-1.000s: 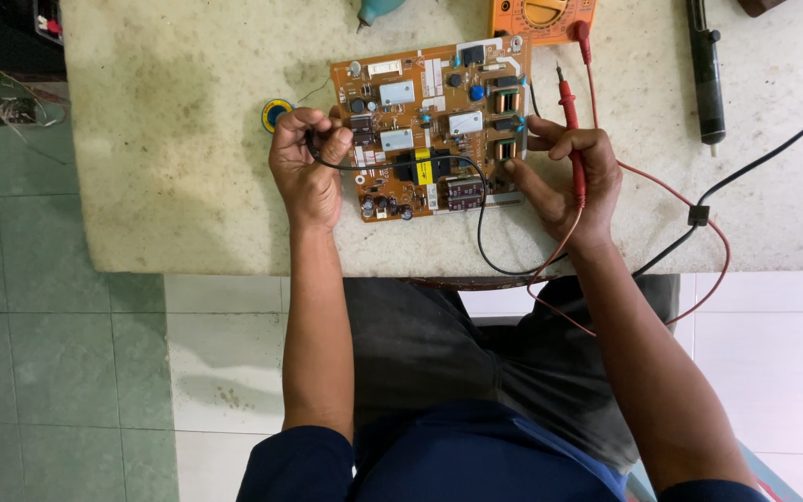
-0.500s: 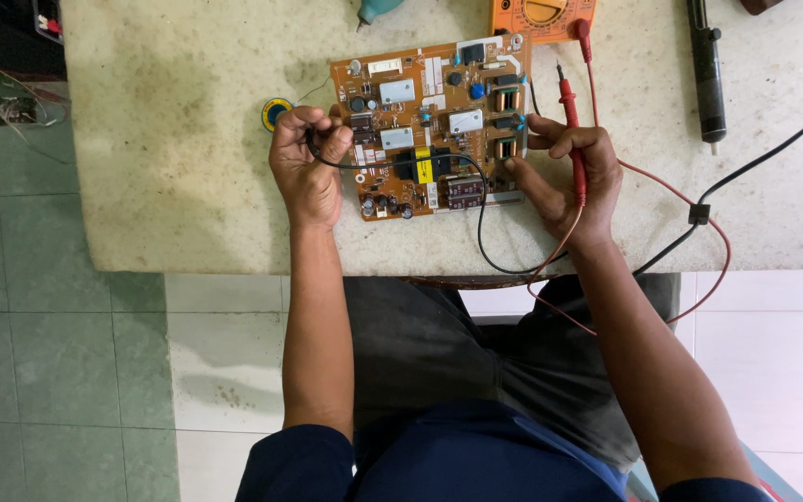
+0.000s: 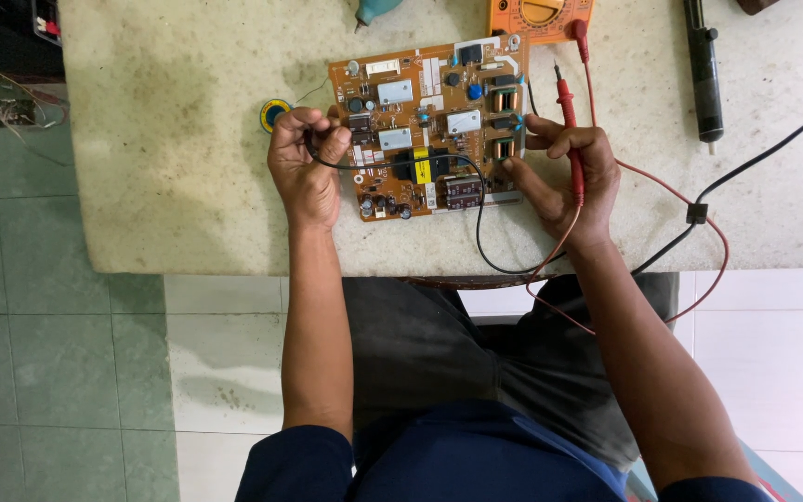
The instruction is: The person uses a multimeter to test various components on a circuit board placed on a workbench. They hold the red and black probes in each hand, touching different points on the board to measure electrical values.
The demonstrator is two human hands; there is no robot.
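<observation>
Worktop (image 3: 169, 167), hands (image 3: 304, 167) curled over board (image 3: 425, 130)

Person seen from above, head camera. Both forearms bare from elbow to wrist. Left hand (image 3: 304, 167) bare: no glove, ring or watch visible. Right hand (image 3: 569, 177) bare likewise, no wristband. Short sleeves of a dark navy blue shirt (image 3: 476, 460) end just above each elbow; left sleeve hem shows at the lower left, right sleeve hem at the lower right corner. Shirt fabric plain, no print or seams discernible. Lap covered by dark grey trousers (image 3: 429, 344), cloth slightly creased and faded, with lighter patches over the thighs. Fingers (image 3: 332, 144) show short nails; finer detail too small to tell.
</observation>
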